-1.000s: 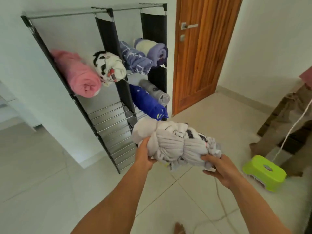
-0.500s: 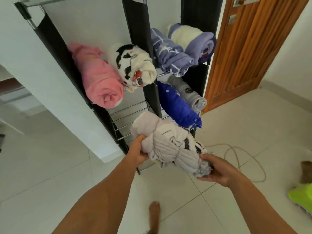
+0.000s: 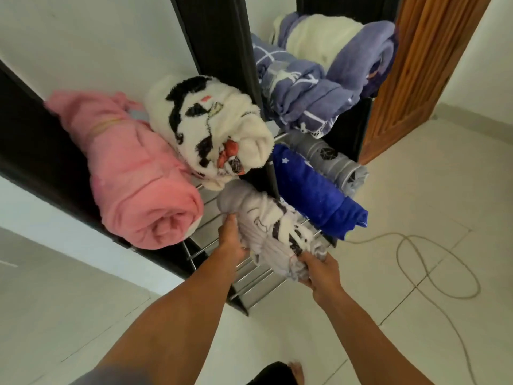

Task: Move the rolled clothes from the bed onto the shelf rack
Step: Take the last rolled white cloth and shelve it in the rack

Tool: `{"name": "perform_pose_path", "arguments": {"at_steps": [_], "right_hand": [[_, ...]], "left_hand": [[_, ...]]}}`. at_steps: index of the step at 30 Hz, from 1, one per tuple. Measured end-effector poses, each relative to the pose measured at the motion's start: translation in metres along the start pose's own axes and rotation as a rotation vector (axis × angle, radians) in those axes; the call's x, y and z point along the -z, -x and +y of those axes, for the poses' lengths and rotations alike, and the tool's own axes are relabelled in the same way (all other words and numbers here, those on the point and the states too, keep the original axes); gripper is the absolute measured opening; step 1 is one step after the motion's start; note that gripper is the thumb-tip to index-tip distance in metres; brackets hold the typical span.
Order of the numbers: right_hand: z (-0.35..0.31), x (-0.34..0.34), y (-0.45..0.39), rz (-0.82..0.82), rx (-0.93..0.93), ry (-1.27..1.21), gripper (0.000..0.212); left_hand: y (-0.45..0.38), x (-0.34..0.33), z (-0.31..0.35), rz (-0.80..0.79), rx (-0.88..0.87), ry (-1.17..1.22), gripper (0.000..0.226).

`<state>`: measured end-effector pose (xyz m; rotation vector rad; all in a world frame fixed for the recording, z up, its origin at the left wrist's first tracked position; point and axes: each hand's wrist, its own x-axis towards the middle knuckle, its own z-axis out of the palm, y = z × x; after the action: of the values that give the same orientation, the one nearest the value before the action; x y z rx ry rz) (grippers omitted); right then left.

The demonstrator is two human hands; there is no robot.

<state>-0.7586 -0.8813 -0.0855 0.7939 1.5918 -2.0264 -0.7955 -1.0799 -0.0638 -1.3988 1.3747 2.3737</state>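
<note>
I hold a grey and white rolled garment (image 3: 266, 229) with black marks in both hands, its far end reaching in over the lower left shelf bars. My left hand (image 3: 231, 243) grips its left side and my right hand (image 3: 319, 270) grips its near end. The black-framed shelf rack (image 3: 216, 51) stands against the white wall. A pink roll (image 3: 138, 179) and a white and black fluffy roll (image 3: 213, 129) lie on the upper left shelf. Two purple rolls (image 3: 308, 93) fill the upper right shelf; a blue roll (image 3: 316, 193) and a grey roll (image 3: 330, 159) lie below them.
A wooden door (image 3: 424, 73) stands right of the rack. A grey cord (image 3: 416, 262) loops over the white tiled floor at the right. My foot (image 3: 294, 370) shows at the bottom edge. Bare metal bars (image 3: 249, 279) of the lower shelves sit under the held roll.
I have stepped closer to the rack, which now fills the view. Both hands have carried the grey and white roll forward, in under the fluffy roll and over the lower left shelf.
</note>
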Motion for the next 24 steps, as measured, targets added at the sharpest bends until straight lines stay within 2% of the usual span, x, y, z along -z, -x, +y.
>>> {"name": "perform_pose_path", "arguments": {"at_steps": [3, 8, 9, 14, 16, 18, 20, 24], "right_hand": [[0.002, -0.027, -0.02, 0.007, 0.007, -0.015, 0.033], [0.012, -0.064, -0.031, -0.046, 0.053, 0.019, 0.03], [0.01, -0.069, -0.031, -0.065, 0.076, 0.029, 0.029], [-0.002, -0.082, -0.047, -0.109, 0.112, 0.013, 0.028], [0.0, -0.085, -0.056, -0.132, 0.099, 0.11, 0.031], [0.003, -0.087, -0.058, -0.204, 0.059, 0.252, 0.039], [0.002, -0.087, -0.058, -0.26, 0.025, 0.324, 0.053], [-0.006, -0.075, -0.053, -0.308, 0.011, 0.316, 0.042]], "left_hand": [[-0.018, -0.004, 0.006, -0.011, 0.021, -0.079, 0.062], [-0.042, -0.006, 0.003, 0.023, -0.07, -0.069, 0.02], [-0.043, -0.006, 0.005, 0.026, -0.096, -0.061, 0.017], [-0.048, -0.006, 0.019, 0.019, -0.178, -0.09, 0.018], [-0.052, -0.001, 0.019, 0.022, -0.148, -0.2, 0.033], [-0.053, 0.004, 0.011, 0.065, -0.09, -0.389, 0.044], [-0.051, 0.006, 0.003, 0.048, -0.046, -0.458, 0.047], [-0.043, 0.0, -0.001, 0.008, -0.048, -0.425, 0.047]]}}
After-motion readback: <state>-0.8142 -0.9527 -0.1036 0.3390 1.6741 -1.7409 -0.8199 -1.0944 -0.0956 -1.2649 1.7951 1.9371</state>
